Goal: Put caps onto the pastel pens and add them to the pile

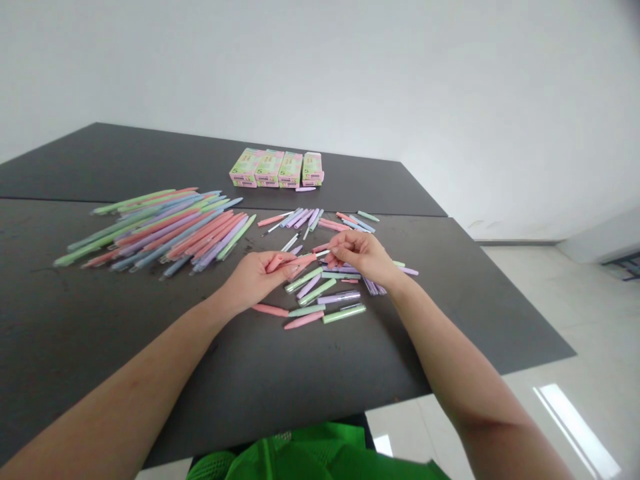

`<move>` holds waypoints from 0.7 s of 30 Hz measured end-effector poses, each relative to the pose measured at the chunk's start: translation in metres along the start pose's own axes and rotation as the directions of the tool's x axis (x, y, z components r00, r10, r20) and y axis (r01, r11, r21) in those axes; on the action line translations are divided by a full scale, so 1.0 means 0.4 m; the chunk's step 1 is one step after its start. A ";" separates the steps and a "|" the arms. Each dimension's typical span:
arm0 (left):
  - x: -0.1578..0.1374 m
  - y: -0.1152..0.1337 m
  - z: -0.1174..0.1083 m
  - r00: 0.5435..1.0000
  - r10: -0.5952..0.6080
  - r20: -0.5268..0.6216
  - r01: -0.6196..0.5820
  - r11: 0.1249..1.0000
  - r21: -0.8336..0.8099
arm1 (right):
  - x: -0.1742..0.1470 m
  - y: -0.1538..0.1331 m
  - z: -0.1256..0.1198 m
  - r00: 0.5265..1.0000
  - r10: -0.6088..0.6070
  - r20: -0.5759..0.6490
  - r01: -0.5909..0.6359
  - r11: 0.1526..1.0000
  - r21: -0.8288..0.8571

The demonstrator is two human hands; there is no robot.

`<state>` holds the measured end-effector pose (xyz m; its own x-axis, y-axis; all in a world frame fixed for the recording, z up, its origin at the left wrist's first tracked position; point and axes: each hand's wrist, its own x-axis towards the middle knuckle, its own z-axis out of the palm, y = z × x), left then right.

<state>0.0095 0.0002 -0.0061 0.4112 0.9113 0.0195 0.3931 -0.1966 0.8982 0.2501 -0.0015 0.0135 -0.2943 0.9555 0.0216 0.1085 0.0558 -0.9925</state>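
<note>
My left hand point(265, 275) is closed around a coral pen barrel point(306, 259), and a second coral piece shows among its fingers. From the barrel's right end a thin white refill point(323, 253) sticks out. My right hand point(364, 255) pinches the outer end of this refill; its fingertips partly hide it. Below and between the hands lie loose pen parts, such as a green capped piece point(318, 292), a purple capped piece point(339, 297) and a pink barrel point(304, 321). Several purple barrels point(301, 217) and white refills point(290, 243) lie just beyond the hands.
A large heap of assembled-looking pastel pens point(165, 230) spreads over the left of the dark table point(280, 373). Several small green and pink boxes point(267, 168) stand in a row at the back, with a purple piece point(305, 189) before them. A white wall rises behind.
</note>
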 end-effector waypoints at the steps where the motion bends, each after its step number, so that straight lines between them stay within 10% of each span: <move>1: -0.001 0.002 0.001 1.000 0.007 0.007 -0.007 1.000 0.026 | 0.001 0.002 0.003 1.000 0.006 0.013 -0.006 1.000 0.004; 7: -0.001 0.000 -0.004 0.999 0.039 -0.021 -0.034 0.980 0.195 | 0.005 -0.002 -0.008 1.000 -0.016 -0.012 0.015 0.999 -0.035; 13: 0.015 -0.038 -0.009 0.984 0.133 -0.115 -0.088 0.939 0.332 | -0.003 -0.018 -0.130 0.922 -0.116 -0.370 -0.024 0.935 -0.353; 21: 0.026 -0.053 0.003 0.961 0.212 -0.177 -0.121 0.900 0.419 | -0.036 -0.033 -0.213 0.936 0.094 -0.340 -0.343 0.467 -0.815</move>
<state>0.0065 0.0134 -0.0255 0.3332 0.8982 0.2868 0.6484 -0.4391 0.6219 0.3338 0.0088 0.0366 0.0579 0.9978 -0.0319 0.9255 -0.0656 -0.3731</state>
